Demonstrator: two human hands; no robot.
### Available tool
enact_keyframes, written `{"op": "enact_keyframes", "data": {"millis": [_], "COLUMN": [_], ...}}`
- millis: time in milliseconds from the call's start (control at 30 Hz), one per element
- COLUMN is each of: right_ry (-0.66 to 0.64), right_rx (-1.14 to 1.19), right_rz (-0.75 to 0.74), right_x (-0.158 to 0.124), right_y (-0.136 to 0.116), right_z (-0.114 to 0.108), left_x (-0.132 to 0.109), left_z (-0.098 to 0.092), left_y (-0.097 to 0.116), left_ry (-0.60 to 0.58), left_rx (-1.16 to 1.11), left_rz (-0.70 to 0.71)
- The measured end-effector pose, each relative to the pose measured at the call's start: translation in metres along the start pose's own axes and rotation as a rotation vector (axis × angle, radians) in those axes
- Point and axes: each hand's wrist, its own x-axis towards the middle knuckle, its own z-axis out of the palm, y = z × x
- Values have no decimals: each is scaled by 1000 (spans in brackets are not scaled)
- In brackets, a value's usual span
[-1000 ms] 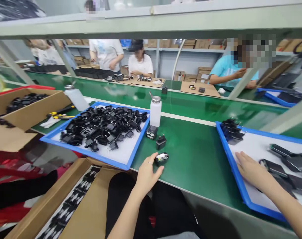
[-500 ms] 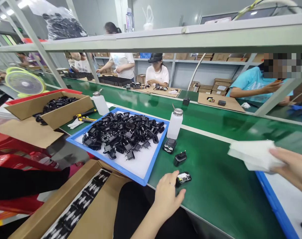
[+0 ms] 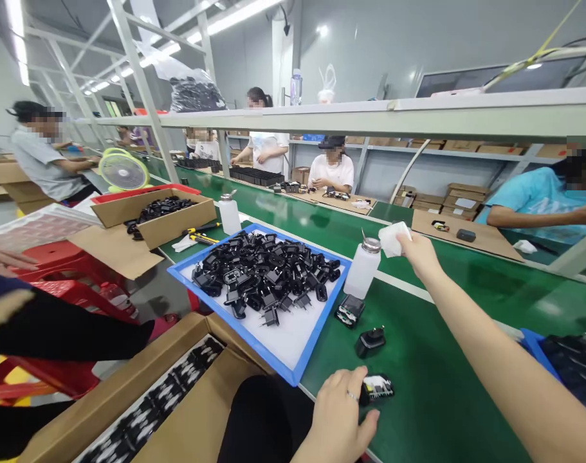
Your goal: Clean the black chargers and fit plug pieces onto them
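- The right hand pinched a white cloth at the cap of the white bottle, seemingly to wet it.
- The left hand, near that bottle, lay loosely curled, thumb steadying a black charger on the table.

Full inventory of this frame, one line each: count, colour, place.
blue tray: one, blue rim, white floor, on the green belt.
plug adapters: a heap, too many to count, black, in the tray.
dispenser bottles: two, white; one right of the tray, one behind it.
open charger halves: two, black; one near the tray, one at the left hand.
loose charger: one, black, between the halves.
cardboard boxes: brown; one far left with black parts, one near edge.
fan: one, yellow-green, far left.
co-workers: several, across the line.
left hand: touching the near half.
right hand: grip on white wipe beside the near bottle's cap.
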Motion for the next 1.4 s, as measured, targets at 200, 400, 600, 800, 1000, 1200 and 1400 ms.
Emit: {"op": "enact_keyframes", "data": {"millis": [200, 400, 600, 800, 1000, 1200, 1400], "right_ry": [-59, -75, -26, -23, -19, -11, 12], "right_rx": [-195, -440, -471, -484, -502, -520, -524], "right_rz": [-315, -682, -723, -762, -777, -773, -773], "right_x": [-20, -15, -12, -11, -10, -11, -14], "right_y": [-11, 6, 17, 16, 17, 12, 14], "right_z": [32, 32, 32, 32, 30, 26, 23], "left_x": [5, 7, 6, 5, 3, 2, 1], "left_z": [13, 37, 41, 23, 11, 9, 10], "left_y": [-6, -20, -23, -14, -4, -5, -3], "left_ry": [0, 201, 250, 115, 38, 81, 123], "left_rx": [15, 12, 11, 20, 27, 50, 81], "left_rz": [-13, -6, 23, 26, 1, 46, 64]}}
